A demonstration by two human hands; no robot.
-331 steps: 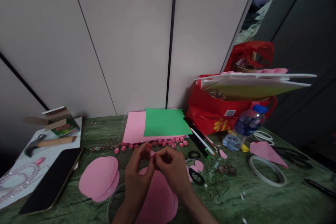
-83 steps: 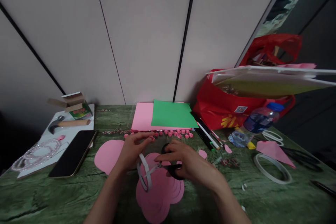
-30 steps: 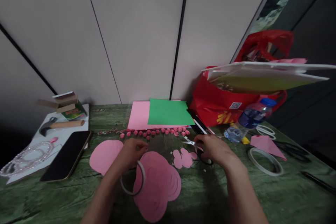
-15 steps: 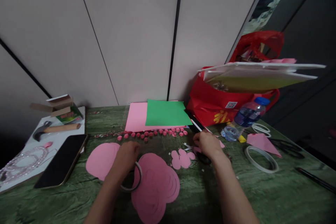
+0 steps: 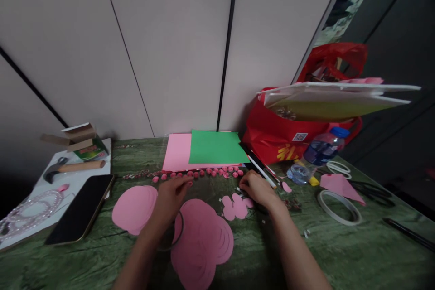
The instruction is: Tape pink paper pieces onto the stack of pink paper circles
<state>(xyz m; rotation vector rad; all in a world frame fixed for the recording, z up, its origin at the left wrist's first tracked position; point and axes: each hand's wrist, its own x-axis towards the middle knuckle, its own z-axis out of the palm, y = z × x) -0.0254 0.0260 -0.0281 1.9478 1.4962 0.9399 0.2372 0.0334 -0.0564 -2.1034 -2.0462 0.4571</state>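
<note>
My left hand (image 5: 171, 198) lies low over the green table (image 5: 340, 253), fingers stretched forward, their tips at a row of small pink rolled buds (image 5: 210, 172). A ring of tape (image 5: 179, 232) lies by its wrist, on the stack of pink paper rounds (image 5: 204, 242). My right hand (image 5: 258, 189) rests knuckles up, fingers curled down beside a few small pink petals (image 5: 234, 206). What those fingers hold, if anything, is hidden. A dark shape, probably the scissors, shows just under that hand.
Another pink round (image 5: 134, 203) and a phone (image 5: 81, 208) lie to the left, with a hammer (image 5: 73, 168) on white card. Pink and green sheets (image 5: 215, 147) sit at the back. A red bag (image 5: 282, 138), bottle (image 5: 317, 154), pens (image 5: 260, 170) and tape ring (image 5: 337, 207) are on the right.
My right hand slid left from the scissors toward the small petals. My left hand left the tape ring and reached forward to the row of buds.
</note>
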